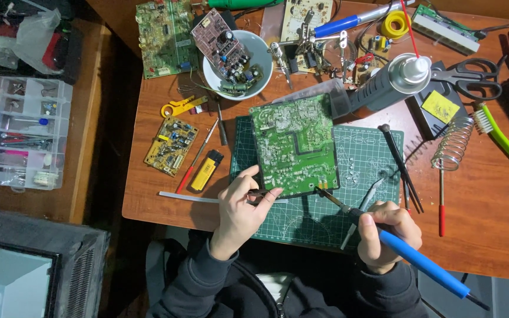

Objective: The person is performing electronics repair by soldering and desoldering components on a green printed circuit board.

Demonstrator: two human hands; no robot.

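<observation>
A large green circuit board (293, 144) lies solder side up on a green cutting mat (354, 171) in front of me. My left hand (240, 209) rests at the board's near left corner, fingers pinched on a thin dark tool or wire that I cannot identify. My right hand (387, 235) grips a blue-handled soldering iron (419, 259). Its tip (323, 193) touches the board's near right edge.
A white bowl (237, 56) holds small boards at the back. A grey spray can (387, 82), scissors (466, 76), a coil iron stand (452, 141), tweezers (363, 206), a yellow lighter (205, 171), a small yellow board (171, 146) and a clear parts box (25, 132) surround the mat.
</observation>
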